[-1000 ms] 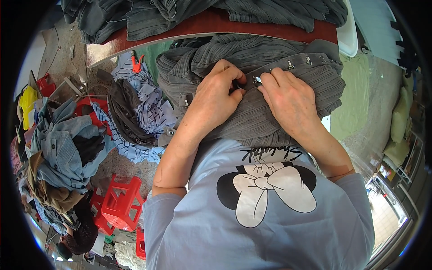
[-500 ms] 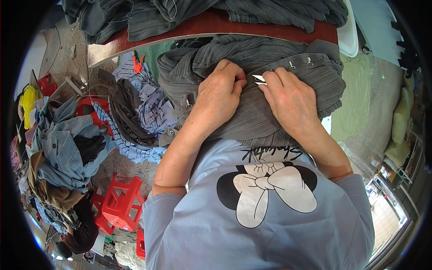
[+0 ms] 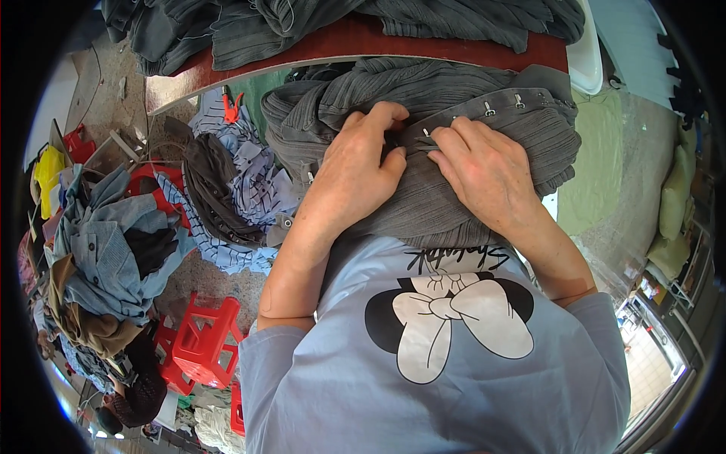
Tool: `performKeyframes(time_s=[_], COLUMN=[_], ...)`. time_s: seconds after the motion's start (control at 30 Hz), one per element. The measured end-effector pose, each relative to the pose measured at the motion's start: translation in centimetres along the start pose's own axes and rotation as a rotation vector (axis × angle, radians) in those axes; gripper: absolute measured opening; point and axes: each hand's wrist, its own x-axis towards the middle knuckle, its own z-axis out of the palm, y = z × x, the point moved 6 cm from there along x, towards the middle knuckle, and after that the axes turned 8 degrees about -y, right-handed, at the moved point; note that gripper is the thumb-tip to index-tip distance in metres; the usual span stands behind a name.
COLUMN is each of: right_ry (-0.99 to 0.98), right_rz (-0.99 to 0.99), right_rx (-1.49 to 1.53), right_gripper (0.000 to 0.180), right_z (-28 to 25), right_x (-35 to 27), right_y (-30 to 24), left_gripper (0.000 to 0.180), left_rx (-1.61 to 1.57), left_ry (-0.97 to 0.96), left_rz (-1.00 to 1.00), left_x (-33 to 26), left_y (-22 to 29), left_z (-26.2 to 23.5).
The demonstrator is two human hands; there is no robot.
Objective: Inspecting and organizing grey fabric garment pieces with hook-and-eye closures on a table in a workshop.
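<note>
A dark grey ribbed garment (image 3: 454, 193) lies bunched across my lap, up against the table edge. Metal hook fasteners (image 3: 490, 110) are set along its flat band, beyond my right hand. My right hand (image 3: 484, 170) is closed around small thread snips. Only their pale tip (image 3: 426, 132) shows past the fingers, pointing left over the cloth. My left hand (image 3: 355, 163) rests on the garment to the left, thumb and index finger apart, with a small dark spot between them that I cannot make out. Another metal hook sits by my left wrist, partly covered.
A red-brown table (image 3: 325, 41) piled with more grey garments (image 3: 454, 19) stands ahead. On the left are heaps of blue and striped clothes (image 3: 121, 242), a red-handled tool (image 3: 231, 108) and red plastic stools (image 3: 204, 340). A white tub (image 3: 588, 57) is at the far right.
My left thumb and index finger have spread apart, and that hand has shifted slightly left. The snips' blades, plainly visible before, now show only a tip.
</note>
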Motion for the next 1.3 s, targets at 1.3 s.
performKeyframes(time_s=[1.3], right_ry=[-0.173], right_rz=[0.207], right_rx=[1.111], right_gripper=[0.014], right_z=[1.4], right_x=[3.2], right_y=[3.0], left_gripper=[0.011], left_rx=[-0.710], left_ry=[-0.154], left_rz=[-0.055], left_x=[0.2], left_y=[-1.5], left_z=[0.1])
